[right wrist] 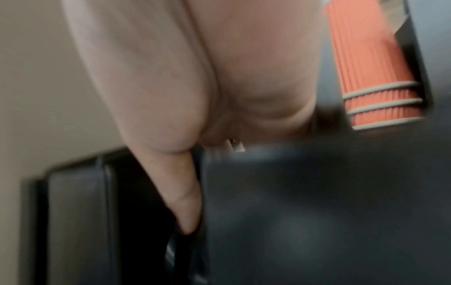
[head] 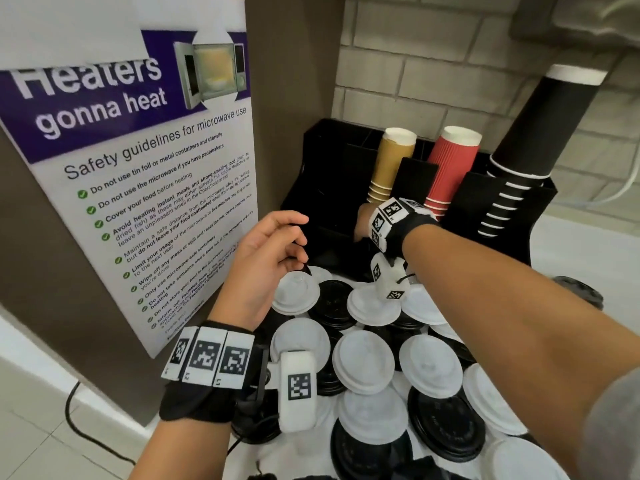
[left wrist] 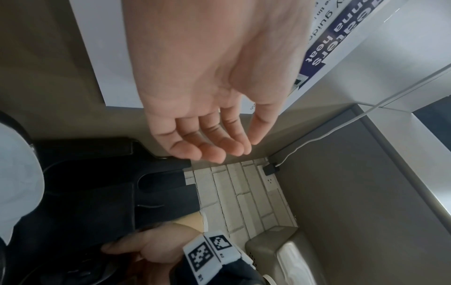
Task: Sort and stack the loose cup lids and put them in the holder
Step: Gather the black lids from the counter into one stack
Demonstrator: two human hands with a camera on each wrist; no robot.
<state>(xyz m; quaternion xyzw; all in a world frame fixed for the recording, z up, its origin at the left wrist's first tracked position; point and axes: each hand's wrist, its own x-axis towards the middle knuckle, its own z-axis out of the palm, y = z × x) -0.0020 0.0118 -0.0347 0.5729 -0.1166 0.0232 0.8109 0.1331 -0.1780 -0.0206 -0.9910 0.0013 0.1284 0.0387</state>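
Left hand (left wrist: 207, 86) hangs relaxed; right hand (head: 363, 223) seemingly inside holder (head: 311, 188).

The tabletop (head: 568, 237) in front of the black plastic compartmented holder (head: 313, 188) was crowded with loose white and black round cup lids (head: 363, 362), overlapping, leaving bare surface only at the right. The holder's left compartments stood open from above. Its rear slots were blocked by a tan paper cup stack (head: 389, 161), a red ribbed cup stack (head: 450, 168) and a tall black cup stack (head: 533, 133), all leaning forward. The right hand (head: 363, 223) occupied a front compartment; whether it held anything could not be determined. The left hand (head: 270, 254) hovered above the lids, fingers (left wrist: 209, 152) loosely curled. A laminated microwave safety poster (head: 138, 168) on the brown side wall closed off the left.
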